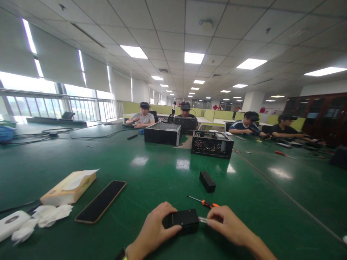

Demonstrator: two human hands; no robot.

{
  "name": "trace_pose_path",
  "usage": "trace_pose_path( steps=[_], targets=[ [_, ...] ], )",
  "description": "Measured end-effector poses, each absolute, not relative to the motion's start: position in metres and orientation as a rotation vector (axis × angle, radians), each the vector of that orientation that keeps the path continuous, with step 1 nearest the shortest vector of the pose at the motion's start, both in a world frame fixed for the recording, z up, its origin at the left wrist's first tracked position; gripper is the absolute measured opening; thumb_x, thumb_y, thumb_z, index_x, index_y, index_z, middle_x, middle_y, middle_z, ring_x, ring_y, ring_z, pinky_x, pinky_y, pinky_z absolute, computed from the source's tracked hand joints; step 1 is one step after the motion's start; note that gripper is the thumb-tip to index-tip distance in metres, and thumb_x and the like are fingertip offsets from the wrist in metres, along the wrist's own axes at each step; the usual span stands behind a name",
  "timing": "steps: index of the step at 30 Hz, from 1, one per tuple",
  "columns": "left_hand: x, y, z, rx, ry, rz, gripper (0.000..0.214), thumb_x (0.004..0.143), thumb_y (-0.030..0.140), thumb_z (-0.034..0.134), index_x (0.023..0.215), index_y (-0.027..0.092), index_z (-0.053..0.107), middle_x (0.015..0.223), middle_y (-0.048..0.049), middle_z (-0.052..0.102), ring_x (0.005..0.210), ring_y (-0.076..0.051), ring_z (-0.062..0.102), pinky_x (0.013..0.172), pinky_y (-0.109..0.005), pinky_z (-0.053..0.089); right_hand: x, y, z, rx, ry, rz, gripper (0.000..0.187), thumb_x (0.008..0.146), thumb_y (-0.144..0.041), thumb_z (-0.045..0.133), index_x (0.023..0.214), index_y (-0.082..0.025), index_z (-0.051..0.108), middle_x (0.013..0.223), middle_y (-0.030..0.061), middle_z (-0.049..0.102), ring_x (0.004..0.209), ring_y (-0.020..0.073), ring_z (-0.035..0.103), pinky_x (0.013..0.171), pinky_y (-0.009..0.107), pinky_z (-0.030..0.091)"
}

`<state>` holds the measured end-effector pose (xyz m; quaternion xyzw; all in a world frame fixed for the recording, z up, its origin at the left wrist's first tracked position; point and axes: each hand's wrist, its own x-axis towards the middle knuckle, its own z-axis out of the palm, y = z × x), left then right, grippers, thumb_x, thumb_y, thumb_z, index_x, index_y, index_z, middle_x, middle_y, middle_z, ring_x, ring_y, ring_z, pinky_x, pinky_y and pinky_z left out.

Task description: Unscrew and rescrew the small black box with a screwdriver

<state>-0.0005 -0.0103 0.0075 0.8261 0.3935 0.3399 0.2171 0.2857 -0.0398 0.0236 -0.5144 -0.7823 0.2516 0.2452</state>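
Observation:
My left hand (154, 229) grips a black rectangular box (187, 219) on the green table, thumb along its near side and fingers over the far side. At the box's right end, my right hand (230, 224) pinches a small silvery metal piece (203, 219). That piece meets the end face or sits very close to it; its other end is hidden by my fingers. Just beyond my right hand lies an orange-and-black screwdriver (207, 203), its shaft pointing left. A second black box (207, 181) rests farther out on the table.
On the left lie a phone (101, 202), a tissue pack (69, 187), crumpled tissues (51, 215) and a white device (13, 224). Two computer cases (162, 134) (212, 145) stand farther back. Several people sit across the table. A red screwdriver (281, 154) lies at the right.

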Motion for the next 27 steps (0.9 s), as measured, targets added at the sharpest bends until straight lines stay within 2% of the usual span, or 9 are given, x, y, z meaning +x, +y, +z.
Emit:
trace_pose_path(
  steps=[3,9,14,18,24,27],
  targets=[
    [0.000,-0.010,0.006,2.300,1.087,0.940,0.025,0.077,0.031,0.075,0.097,0.019,0.068,0.095,-0.0057,0.067,0.088,-0.024,0.062,0.079,-0.031,0.048,0.281,-0.040,0.021,-1.399,-2.134,0.628,0.020,0.086,-0.032,0.059,0.076,-0.018,0.069,0.067,-0.0013,0.059,0.065,0.0138,0.050,0.061,0.023,0.036],
    [0.000,-0.012,0.005,2.300,1.129,0.987,0.025,0.078,0.034,0.073,0.095,0.017,0.066,0.093,-0.0063,0.065,0.084,-0.023,0.061,0.076,-0.031,0.049,0.274,-0.038,0.011,-1.413,-2.144,0.792,0.012,0.077,-0.027,0.067,0.070,-0.017,0.064,0.066,-0.0035,0.055,0.064,0.0121,0.048,0.059,0.021,0.035],
    [-0.001,-0.013,0.009,2.328,1.088,0.895,0.034,0.080,0.034,0.071,0.111,0.021,0.068,0.104,-0.0077,0.066,0.095,-0.025,0.061,0.085,-0.034,0.049,0.293,-0.035,0.012,-1.517,-2.140,0.886,0.010,0.072,-0.025,0.068,0.068,-0.016,0.067,0.058,-0.0052,0.053,0.058,0.0105,0.047,0.055,0.020,0.034],
    [-0.002,-0.013,0.010,2.346,1.086,0.840,0.044,0.079,0.036,0.071,0.121,0.021,0.065,0.109,-0.0089,0.066,0.099,-0.027,0.060,0.090,-0.036,0.049,0.317,-0.033,0.014,-1.591,-2.152,0.970,0.008,0.066,-0.023,0.071,0.070,-0.016,0.070,0.058,-0.0046,0.059,0.054,0.0103,0.050,0.049,0.019,0.033],
    [-0.001,-0.013,0.010,2.341,1.111,0.846,0.033,0.080,0.035,0.071,0.111,0.021,0.069,0.104,-0.0068,0.066,0.096,-0.025,0.061,0.087,-0.034,0.049,0.323,-0.032,0.014,-1.695,-2.153,0.819,0.011,0.065,-0.024,0.073,0.073,-0.018,0.073,0.062,-0.0026,0.062,0.057,0.0128,0.052,0.051,0.022,0.032],
    [-0.001,-0.012,0.009,2.315,1.156,0.830,0.034,0.080,0.038,0.072,0.111,0.022,0.071,0.103,-0.0064,0.066,0.095,-0.025,0.062,0.085,-0.034,0.049,0.309,-0.034,0.019,-1.702,-2.140,0.598,0.014,0.073,-0.034,0.071,0.077,-0.020,0.073,0.069,0.0002,0.064,0.066,0.0169,0.056,0.059,0.025,0.037]
  ],
)
